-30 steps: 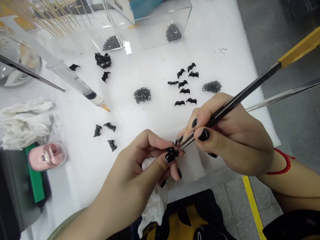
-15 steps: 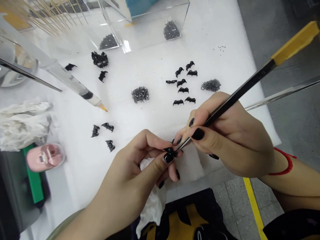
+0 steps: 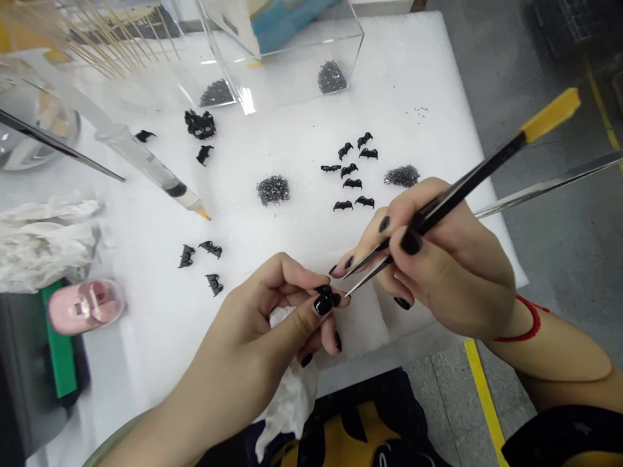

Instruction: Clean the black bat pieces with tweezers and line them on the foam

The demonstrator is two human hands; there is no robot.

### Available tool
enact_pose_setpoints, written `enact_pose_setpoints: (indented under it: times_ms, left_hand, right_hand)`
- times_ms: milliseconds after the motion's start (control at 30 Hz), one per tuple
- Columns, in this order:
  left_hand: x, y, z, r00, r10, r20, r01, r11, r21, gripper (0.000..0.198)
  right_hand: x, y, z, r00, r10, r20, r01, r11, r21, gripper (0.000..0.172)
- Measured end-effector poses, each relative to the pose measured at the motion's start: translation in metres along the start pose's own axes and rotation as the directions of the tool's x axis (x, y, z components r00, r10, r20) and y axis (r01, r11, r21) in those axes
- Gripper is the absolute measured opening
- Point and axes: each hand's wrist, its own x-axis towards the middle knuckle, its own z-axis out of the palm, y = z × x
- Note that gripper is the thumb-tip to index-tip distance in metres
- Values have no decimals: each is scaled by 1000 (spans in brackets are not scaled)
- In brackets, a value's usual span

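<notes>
My left hand (image 3: 272, 344) pinches a small black bat-shaped piece (image 3: 335, 298) between thumb and forefinger; the fingers cover much of it. A crumpled white tissue (image 3: 292, 402) hangs from under the same hand. My right hand (image 3: 438, 266) is closed around black tweezers (image 3: 467, 191) with yellow tape on their end. Their two tips stand apart beside the held piece, and I see nothing between them. A long silver metal tool (image 3: 549, 185) extends to the right from behind my right hand; whether that hand holds it is hidden. Several bat-shaped pieces (image 3: 353, 183) lie beyond my right hand.
On the white foam mat (image 3: 302, 143) are heaps of dark glittering bits (image 3: 273, 190) and a few more black pieces (image 3: 185, 255). A syringe (image 3: 156, 172) slants in from the left, near a pink case (image 3: 80, 308) and white tissues (image 3: 46, 243). A clear box (image 3: 292, 52) stands behind.
The tweezers have drawn back slightly from the black piece, and their tips have spread apart. My left hand keeps its pinch. The whole view has shifted a little.
</notes>
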Motion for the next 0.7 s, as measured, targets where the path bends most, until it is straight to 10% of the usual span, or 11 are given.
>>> enact_pose_setpoints:
  times_ms: [267, 467, 700]
  left_hand:
    - [4, -6, -3, 995, 60, 79, -52, 993, -107, 8]
    - [6, -5, -3, 986, 96, 134, -72, 982, -174, 6]
    - [11, -7, -2, 963, 188, 192, -165, 977, -133, 22]
  right_hand:
    - [-1, 0, -6, 913, -364, -185, 254, 862, -439, 16]
    - [-7, 4, -12, 885, -417, 205, 428, 560, -709, 25]
    - [-3, 8, -19, 823, -305, 480, 569, 449, -689, 38]
